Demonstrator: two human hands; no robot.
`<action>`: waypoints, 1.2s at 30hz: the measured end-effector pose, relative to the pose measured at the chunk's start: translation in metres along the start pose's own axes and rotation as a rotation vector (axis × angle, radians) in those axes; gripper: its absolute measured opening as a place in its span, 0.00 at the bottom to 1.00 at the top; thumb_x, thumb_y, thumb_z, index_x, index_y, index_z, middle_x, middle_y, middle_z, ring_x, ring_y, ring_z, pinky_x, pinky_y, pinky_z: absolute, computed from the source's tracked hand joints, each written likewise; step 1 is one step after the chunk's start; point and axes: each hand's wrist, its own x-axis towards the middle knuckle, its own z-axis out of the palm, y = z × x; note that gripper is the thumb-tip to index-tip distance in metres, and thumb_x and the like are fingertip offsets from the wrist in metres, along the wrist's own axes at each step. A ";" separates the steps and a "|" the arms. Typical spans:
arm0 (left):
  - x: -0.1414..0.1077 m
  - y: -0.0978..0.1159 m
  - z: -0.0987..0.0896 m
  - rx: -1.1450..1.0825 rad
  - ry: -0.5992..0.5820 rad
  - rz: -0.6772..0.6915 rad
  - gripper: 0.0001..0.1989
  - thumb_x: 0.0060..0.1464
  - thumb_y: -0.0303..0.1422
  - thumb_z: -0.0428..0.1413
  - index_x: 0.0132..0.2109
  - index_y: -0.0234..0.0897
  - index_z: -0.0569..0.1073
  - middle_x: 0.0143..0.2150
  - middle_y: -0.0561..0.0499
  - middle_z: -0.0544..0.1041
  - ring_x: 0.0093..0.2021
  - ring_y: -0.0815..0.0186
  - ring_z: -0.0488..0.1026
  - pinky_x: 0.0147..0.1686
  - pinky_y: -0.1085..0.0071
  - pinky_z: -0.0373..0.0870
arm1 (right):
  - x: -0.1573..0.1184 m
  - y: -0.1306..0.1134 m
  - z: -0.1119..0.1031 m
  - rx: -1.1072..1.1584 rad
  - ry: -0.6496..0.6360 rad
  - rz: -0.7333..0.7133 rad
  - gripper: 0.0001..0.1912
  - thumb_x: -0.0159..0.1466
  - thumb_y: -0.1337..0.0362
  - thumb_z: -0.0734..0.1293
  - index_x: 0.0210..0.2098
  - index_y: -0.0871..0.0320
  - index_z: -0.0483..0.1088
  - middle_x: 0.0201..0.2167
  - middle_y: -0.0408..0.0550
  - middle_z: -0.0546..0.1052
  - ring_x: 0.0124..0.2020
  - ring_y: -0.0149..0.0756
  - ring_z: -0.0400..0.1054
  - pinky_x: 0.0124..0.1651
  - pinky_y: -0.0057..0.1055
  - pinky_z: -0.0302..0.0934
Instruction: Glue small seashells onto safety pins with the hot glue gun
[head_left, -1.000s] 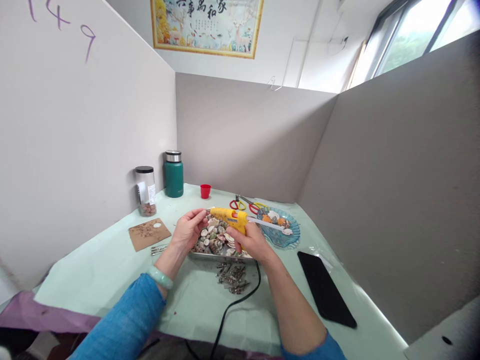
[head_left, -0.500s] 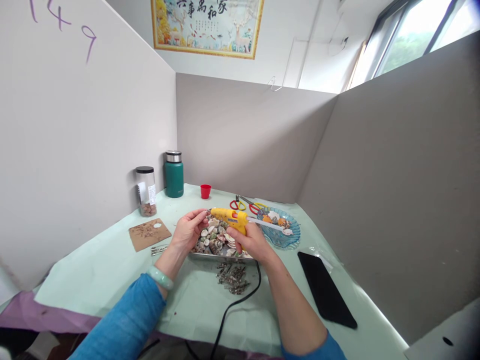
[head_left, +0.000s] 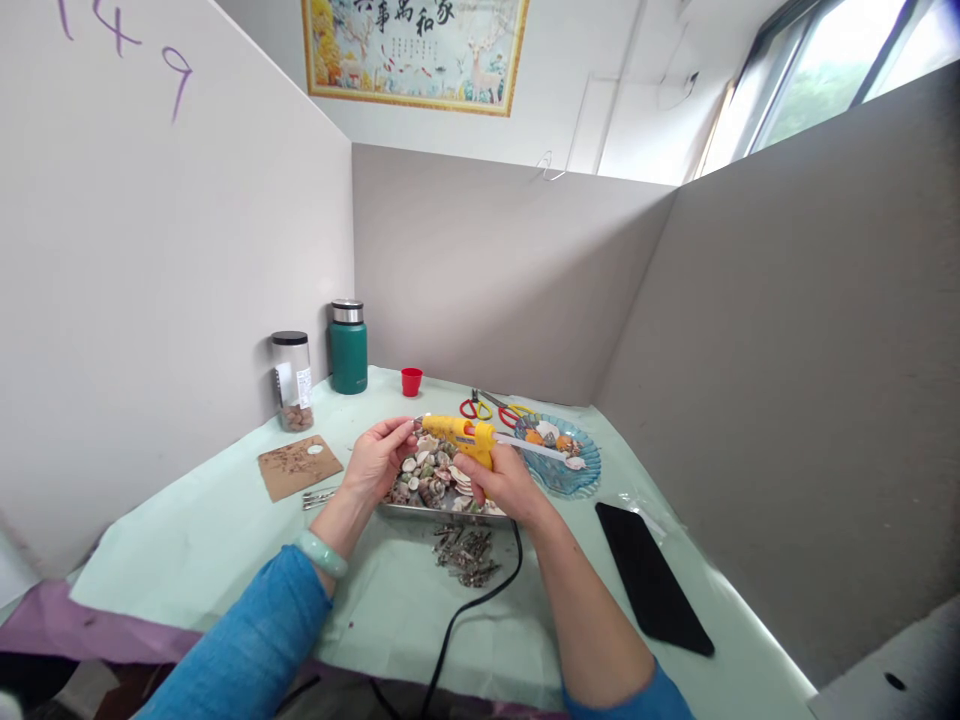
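On the pale green bench (head_left: 225,560) lies a metal tray (head_left: 442,516) of shells (head_left: 431,490). Above it, the grip of the right hand (head_left: 510,485) is wrapped around a yellow glue gun (head_left: 454,430); at its front end, the left hand (head_left: 377,460) has its grip pinched on a small piece, too tiny to identify.

lone head-worn view from close above the table (head_left: 187,560), forward and downward
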 end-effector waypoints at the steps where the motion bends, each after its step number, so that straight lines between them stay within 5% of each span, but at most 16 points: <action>1: 0.000 0.000 0.000 0.002 0.001 0.001 0.13 0.35 0.29 0.67 0.32 0.30 0.76 0.25 0.52 0.76 0.22 0.75 0.69 0.26 0.78 0.69 | 0.000 0.001 0.000 0.004 -0.001 0.002 0.19 0.62 0.53 0.62 0.21 0.59 0.65 0.10 0.39 0.64 0.16 0.26 0.58 0.22 0.23 0.53; 36: 0.001 -0.001 -0.002 0.020 0.002 0.011 0.15 0.35 0.30 0.67 0.33 0.30 0.76 0.27 0.51 0.76 0.22 0.76 0.69 0.26 0.78 0.69 | 0.000 0.000 -0.001 -0.030 0.016 -0.003 0.21 0.61 0.51 0.62 0.19 0.59 0.64 0.10 0.39 0.63 0.16 0.27 0.59 0.23 0.24 0.54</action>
